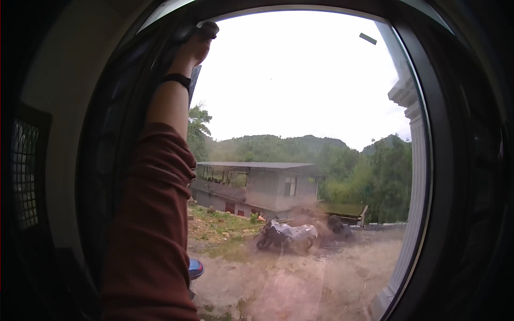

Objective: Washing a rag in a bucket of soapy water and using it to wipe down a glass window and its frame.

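My left hand (196,49) is raised high at the upper left corner of a large window pane (297,100) in a dark frame (415,52). Its fingers are closed on a small dark object (209,29), which lies close to the top of the frame; what it is cannot be made out. A black band (176,79) circles the wrist, and a dark red sleeve (156,224) is pushed up to the forearm. My right hand is out of view.
A small strip (368,38) shows at the pane's upper right. Beyond the glass are a white fluted column (417,144), a covered motorcycle (291,234), part of a blue vehicle (196,269) and a low building (265,186). A barred window (26,172) is at far left.
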Demonstrator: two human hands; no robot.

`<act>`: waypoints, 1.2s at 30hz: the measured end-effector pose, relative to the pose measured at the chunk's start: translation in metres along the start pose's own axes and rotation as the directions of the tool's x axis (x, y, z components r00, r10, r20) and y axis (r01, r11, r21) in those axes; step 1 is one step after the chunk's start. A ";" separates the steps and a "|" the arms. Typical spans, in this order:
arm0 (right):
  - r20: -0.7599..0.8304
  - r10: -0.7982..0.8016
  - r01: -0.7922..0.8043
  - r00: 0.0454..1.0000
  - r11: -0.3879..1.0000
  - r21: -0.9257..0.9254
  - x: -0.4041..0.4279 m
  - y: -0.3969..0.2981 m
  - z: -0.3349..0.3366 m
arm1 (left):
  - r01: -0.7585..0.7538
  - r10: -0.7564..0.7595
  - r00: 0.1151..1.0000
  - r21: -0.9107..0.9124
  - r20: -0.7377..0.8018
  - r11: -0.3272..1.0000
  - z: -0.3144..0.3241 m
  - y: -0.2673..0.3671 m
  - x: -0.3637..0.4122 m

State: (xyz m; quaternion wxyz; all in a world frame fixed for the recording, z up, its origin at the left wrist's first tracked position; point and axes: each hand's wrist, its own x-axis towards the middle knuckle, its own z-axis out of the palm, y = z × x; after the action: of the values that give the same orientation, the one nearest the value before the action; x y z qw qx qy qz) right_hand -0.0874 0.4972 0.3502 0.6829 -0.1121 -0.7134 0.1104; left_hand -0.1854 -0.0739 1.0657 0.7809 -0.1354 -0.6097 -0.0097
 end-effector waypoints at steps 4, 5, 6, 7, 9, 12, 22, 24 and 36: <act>-0.042 -0.043 0.045 0.998 0.998 0.037 0.007 0.004 -0.006 | 0.283 -0.281 0.959 0.078 -0.031 0.956 -0.001 0.049 -0.027; -0.042 -0.052 0.054 0.998 0.997 0.047 0.009 0.006 -0.005 | 0.275 -0.273 0.961 0.079 -0.033 0.958 -0.007 0.047 -0.030; -0.042 -0.061 0.063 0.997 0.996 0.057 0.011 0.009 -0.004 | 0.267 -0.265 0.964 0.080 -0.034 0.960 -0.015 0.046 -0.034; -0.037 -0.069 0.072 0.997 0.995 0.067 0.015 0.010 -0.003 | 0.281 -0.279 0.960 0.103 -0.033 0.954 -0.018 0.036 -0.036; -0.067 -0.109 0.112 0.992 0.993 0.043 0.023 0.005 -0.007 | 0.241 -0.238 0.971 0.107 -0.034 0.965 -0.017 0.036 -0.052; -0.092 -0.173 0.179 0.981 0.981 0.071 0.036 -0.001 -0.008 | 0.190 -0.188 0.982 0.113 -0.032 0.975 -0.021 0.027 -0.084; -0.067 -0.164 0.172 0.984 0.975 0.137 0.030 0.000 0.015 | -0.034 0.062 0.983 -0.155 0.175 0.987 -0.051 0.110 -0.294; -0.054 -0.155 0.160 0.987 0.979 0.123 0.030 0.001 0.010 | -0.112 0.209 0.923 -0.293 0.324 0.949 -0.079 0.173 -0.324; 0.022 -0.111 0.106 0.994 0.981 0.164 0.032 -0.005 0.025 | -0.080 0.642 0.569 -0.743 0.514 0.665 -0.094 0.256 -0.426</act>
State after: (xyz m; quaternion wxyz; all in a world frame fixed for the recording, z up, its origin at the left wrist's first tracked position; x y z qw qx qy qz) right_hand -0.1137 0.5022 0.3807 0.6837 -0.0152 -0.7175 0.1324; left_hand -0.1593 0.0873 0.5873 0.3438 -0.5183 -0.7830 0.0103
